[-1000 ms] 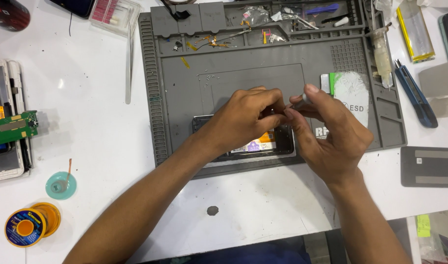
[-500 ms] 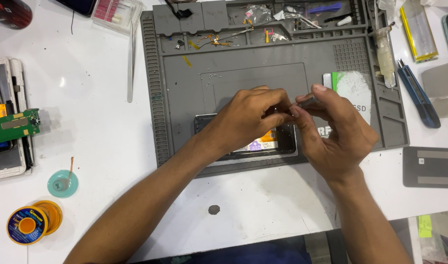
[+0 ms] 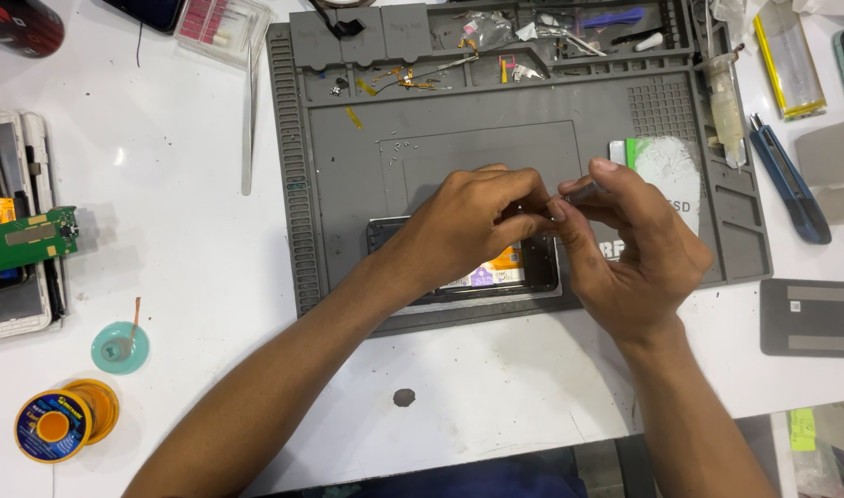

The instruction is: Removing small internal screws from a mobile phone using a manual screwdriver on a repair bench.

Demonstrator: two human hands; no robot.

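Overall, little has changed since the earlier frames: both hands stay together over the middle of the grey work mat (image 3: pixel 348 184), in nearly the same place, with the right thumb now raised a little higher over the tool.

The left hand (image 3: pixel 468 226) is curled, its fingertips pinched at the point where the two hands meet; what it pinches is too small to tell. The right hand (image 3: pixel 638 254) grips a thin metal tool (image 3: pixel 583 193) between thumb and forefinger, the tool's tip pointing left into the left fingertips.

The opened device (image 3: pixel 523 267), a dark flat frame with an orange and purple part showing inside, lies on the mat directly under both hands, near the mat's front edge. The left hand covers most of it; only its right end and front edge show.

Surroundings: a white and green packet (image 3: pixel 666 166) lies on the mat just behind the right hand. A blue-handled knife (image 3: pixel 790 189) lies on the bench (image 3: pixel 164 231) to the right of the mat. On the far left are a green circuit board (image 3: pixel 25 240), a small teal dish (image 3: pixel 119 348) and a solder spool (image 3: pixel 53 426).
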